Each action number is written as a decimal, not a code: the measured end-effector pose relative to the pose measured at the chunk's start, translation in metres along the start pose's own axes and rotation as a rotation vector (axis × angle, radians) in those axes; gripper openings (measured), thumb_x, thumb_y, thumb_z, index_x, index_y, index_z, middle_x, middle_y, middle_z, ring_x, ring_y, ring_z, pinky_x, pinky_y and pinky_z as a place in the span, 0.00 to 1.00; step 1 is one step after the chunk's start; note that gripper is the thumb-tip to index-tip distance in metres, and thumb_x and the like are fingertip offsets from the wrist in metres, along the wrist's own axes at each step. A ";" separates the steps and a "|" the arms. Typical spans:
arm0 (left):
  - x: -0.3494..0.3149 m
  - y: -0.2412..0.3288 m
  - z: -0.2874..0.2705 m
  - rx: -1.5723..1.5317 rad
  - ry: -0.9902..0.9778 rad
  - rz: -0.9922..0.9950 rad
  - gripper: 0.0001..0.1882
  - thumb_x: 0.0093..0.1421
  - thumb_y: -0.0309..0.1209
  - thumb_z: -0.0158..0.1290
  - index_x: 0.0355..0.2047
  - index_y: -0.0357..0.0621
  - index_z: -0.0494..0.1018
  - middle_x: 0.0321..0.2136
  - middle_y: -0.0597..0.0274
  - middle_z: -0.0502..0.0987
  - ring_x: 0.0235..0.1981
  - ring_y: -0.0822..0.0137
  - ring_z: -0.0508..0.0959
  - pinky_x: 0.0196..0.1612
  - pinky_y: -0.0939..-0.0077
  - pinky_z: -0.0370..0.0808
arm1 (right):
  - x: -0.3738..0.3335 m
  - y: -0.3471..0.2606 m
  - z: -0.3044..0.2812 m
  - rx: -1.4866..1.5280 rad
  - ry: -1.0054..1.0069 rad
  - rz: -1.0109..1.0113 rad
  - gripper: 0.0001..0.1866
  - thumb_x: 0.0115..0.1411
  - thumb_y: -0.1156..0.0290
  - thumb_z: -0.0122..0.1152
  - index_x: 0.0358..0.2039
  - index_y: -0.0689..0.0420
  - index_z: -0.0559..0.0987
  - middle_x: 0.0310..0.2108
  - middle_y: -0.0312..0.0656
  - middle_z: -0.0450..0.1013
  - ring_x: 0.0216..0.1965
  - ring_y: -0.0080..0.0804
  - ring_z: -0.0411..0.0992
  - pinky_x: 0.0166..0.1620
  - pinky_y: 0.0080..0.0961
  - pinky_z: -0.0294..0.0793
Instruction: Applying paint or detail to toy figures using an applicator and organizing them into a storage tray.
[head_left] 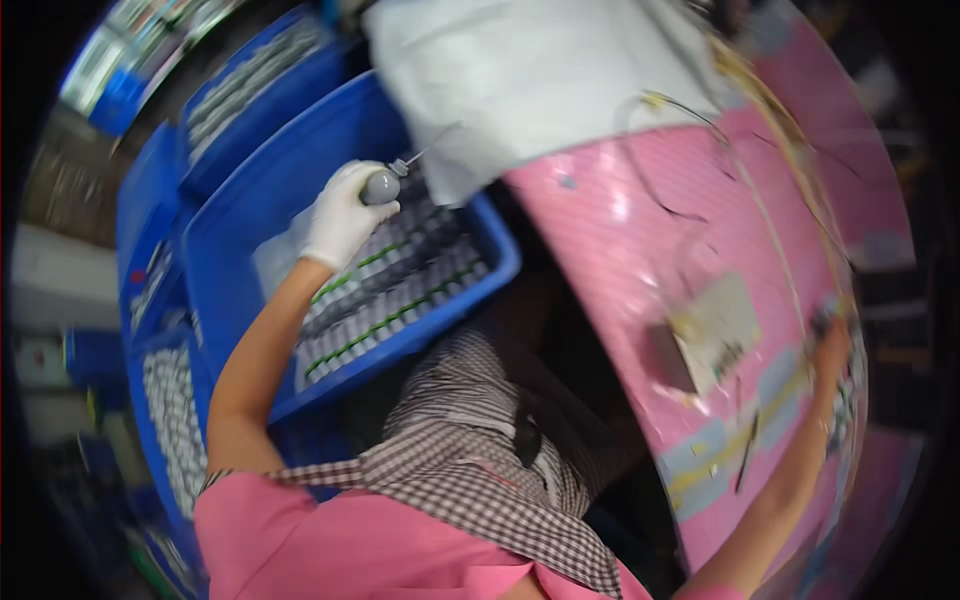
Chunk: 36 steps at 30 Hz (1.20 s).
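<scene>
My left hand (347, 212), in a white glove, is closed around a grey rounded part (381, 187) with a narrow neck and what looks like a thin rod sticking out. It is above a large blue bin (235, 215). Inside the bin are packed rows of grey and whitish parts (400, 285) with green strips between them. My bare right hand (830, 348) reaches to the far right edge of the pink-covered table (600, 240), beside a small dark object (826, 316). Blur hides its fingers and whether it grips that object.
A white sheet (540, 80) covers the table's far end and overhangs the bin. A small open box (700, 335), a dark thin tool (747, 452) and loose wires (655, 190) lie on the table. More blue bins (165, 400) filled with parts stand on the left.
</scene>
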<state>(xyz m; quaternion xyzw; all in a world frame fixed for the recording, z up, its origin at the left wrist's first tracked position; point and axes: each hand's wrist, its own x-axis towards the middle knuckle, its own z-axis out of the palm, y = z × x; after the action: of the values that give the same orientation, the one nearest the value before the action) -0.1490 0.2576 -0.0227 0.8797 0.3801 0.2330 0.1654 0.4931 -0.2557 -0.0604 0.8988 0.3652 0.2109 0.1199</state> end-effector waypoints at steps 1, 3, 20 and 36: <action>-0.001 -0.039 0.010 0.441 0.126 0.025 0.17 0.43 0.30 0.60 0.36 0.52 0.75 0.45 0.62 0.73 0.47 0.57 0.71 0.50 0.70 0.67 | 0.003 0.004 0.006 -0.050 -0.019 -0.001 0.23 0.49 0.72 0.56 0.48 0.61 0.71 0.48 0.54 0.67 0.46 0.54 0.68 0.49 0.42 0.67; -0.006 -0.115 0.029 0.585 0.196 0.077 0.15 0.43 0.28 0.58 0.35 0.56 0.75 0.45 0.67 0.74 0.43 0.57 0.74 0.45 0.68 0.72 | 0.006 0.009 0.003 -0.042 -0.109 0.002 0.23 0.47 0.71 0.60 0.45 0.63 0.71 0.47 0.53 0.68 0.45 0.53 0.68 0.48 0.40 0.68; 0.015 -0.290 0.200 0.506 -0.486 -0.293 0.15 0.54 0.26 0.44 0.43 0.45 0.69 0.46 0.56 0.72 0.39 0.54 0.77 0.38 0.59 0.75 | -0.014 -0.153 -0.207 1.226 0.074 0.770 0.25 0.59 0.62 0.56 0.55 0.55 0.64 0.30 0.32 0.66 0.23 0.15 0.60 0.24 0.12 0.58; 0.009 0.223 0.077 -1.639 -1.061 -0.157 0.21 0.62 0.39 0.49 0.50 0.38 0.64 0.40 0.62 0.72 0.45 0.69 0.73 0.46 0.77 0.70 | -0.112 -0.377 -0.272 2.352 -0.180 0.386 0.14 0.59 0.74 0.54 0.45 0.57 0.63 0.36 0.56 0.73 0.24 0.29 0.73 0.26 0.22 0.77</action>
<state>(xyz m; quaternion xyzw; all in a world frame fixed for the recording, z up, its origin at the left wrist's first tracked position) 0.0293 0.1093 0.0196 0.4553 0.0342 -0.0126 0.8896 0.0654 -0.0526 0.0074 0.5092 0.1837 -0.3020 -0.7847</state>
